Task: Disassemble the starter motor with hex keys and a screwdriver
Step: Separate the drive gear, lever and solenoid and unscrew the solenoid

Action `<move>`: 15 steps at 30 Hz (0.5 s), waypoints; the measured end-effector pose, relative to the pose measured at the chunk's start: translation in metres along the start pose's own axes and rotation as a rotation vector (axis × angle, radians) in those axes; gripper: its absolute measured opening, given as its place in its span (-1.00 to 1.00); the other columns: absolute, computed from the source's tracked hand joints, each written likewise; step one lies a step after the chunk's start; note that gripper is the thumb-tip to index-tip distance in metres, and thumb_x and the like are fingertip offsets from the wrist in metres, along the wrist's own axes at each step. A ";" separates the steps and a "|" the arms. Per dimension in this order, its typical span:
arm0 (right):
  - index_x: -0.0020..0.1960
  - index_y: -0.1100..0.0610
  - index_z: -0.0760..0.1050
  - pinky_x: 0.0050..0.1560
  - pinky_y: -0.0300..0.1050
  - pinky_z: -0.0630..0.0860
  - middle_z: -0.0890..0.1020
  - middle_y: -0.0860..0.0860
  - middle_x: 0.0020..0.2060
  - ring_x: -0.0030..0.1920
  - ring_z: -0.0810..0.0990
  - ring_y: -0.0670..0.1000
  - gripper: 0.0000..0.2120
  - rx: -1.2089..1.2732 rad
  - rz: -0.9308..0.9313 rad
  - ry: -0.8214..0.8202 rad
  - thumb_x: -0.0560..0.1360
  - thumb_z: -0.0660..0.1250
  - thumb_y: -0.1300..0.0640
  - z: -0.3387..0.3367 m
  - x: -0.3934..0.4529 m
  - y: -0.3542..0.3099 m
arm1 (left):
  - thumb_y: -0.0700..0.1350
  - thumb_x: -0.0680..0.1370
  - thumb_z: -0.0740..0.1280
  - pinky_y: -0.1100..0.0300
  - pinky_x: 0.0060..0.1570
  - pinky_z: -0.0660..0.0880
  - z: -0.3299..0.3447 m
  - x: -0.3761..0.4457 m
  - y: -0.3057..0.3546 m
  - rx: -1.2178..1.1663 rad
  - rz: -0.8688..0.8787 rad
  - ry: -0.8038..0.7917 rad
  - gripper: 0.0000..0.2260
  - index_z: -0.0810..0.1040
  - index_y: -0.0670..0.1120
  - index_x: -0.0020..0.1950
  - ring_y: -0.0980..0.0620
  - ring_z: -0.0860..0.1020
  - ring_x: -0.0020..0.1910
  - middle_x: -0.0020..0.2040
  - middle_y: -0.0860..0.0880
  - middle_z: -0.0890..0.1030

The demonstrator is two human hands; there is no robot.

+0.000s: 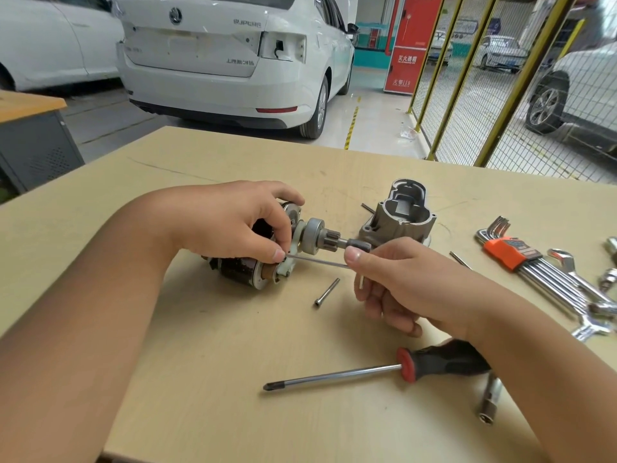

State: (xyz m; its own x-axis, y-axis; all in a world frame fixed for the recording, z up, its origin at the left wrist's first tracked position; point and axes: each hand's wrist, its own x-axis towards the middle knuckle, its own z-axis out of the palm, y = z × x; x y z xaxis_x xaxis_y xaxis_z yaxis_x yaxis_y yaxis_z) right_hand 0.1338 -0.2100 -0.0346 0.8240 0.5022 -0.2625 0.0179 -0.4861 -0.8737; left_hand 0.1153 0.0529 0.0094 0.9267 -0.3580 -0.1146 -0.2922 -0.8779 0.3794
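Observation:
The starter motor (247,267) lies on its side on the wooden table (207,396), its pinion gear and shaft (329,237) pointing right. My left hand (233,222) grips the motor body from above, thumb at the end plate. My right hand (400,282) holds a thin hex key (317,261), whose long arm reaches left into the end plate by my left thumb. The removed grey nose housing (397,215) stands behind, open side up. A loose long bolt (327,291) rests in front of the motor. A red and black screwdriver (350,374) lies near the front, handle under my right forearm.
A hex key set in an orange holder (514,252) and several wrenches (587,305) lie at the right. A socket extension (489,404) sits under my right forearm. Another thin rod (459,259) rests right of my hand. White cars and a yellow mesh fence stand beyond the table.

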 end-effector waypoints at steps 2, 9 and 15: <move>-0.24 0.21 0.54 -0.58 -0.23 0.32 0.58 0.15 -0.43 -0.61 0.36 0.03 -0.48 0.042 -0.014 0.000 0.53 0.34 -0.27 -0.001 0.001 0.001 | -0.01 0.54 0.47 0.06 0.35 0.41 0.000 0.000 0.000 -0.011 -0.005 0.001 -0.89 0.69 0.19 -0.16 0.26 0.39 0.40 0.49 0.36 0.28; -0.20 0.22 0.39 -0.57 -0.19 0.32 0.56 0.19 -0.45 -0.61 0.34 0.04 -0.67 0.112 -0.198 0.051 0.49 0.51 0.11 0.000 0.000 -0.001 | 0.01 0.53 0.49 0.09 0.36 0.39 0.000 -0.001 0.000 -0.004 -0.008 0.005 -0.91 0.68 0.20 -0.16 0.27 0.36 0.41 0.49 0.38 0.27; -0.18 0.24 0.41 -0.55 -0.14 0.39 0.57 0.15 -0.47 -0.60 0.41 0.08 -0.70 0.027 -0.372 0.220 0.46 0.54 0.20 0.002 -0.002 -0.003 | 0.02 0.56 0.46 0.03 0.42 0.36 -0.001 -0.001 0.000 0.004 -0.011 -0.015 -0.89 0.71 0.24 -0.13 0.30 0.33 0.45 0.50 0.41 0.23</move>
State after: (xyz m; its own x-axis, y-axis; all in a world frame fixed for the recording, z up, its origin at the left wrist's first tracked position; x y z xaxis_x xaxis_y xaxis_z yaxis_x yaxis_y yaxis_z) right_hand 0.1316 -0.2080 -0.0318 0.8651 0.4741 0.1635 0.3242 -0.2801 -0.9035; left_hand 0.1143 0.0537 0.0099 0.9263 -0.3530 -0.1320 -0.2832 -0.8830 0.3743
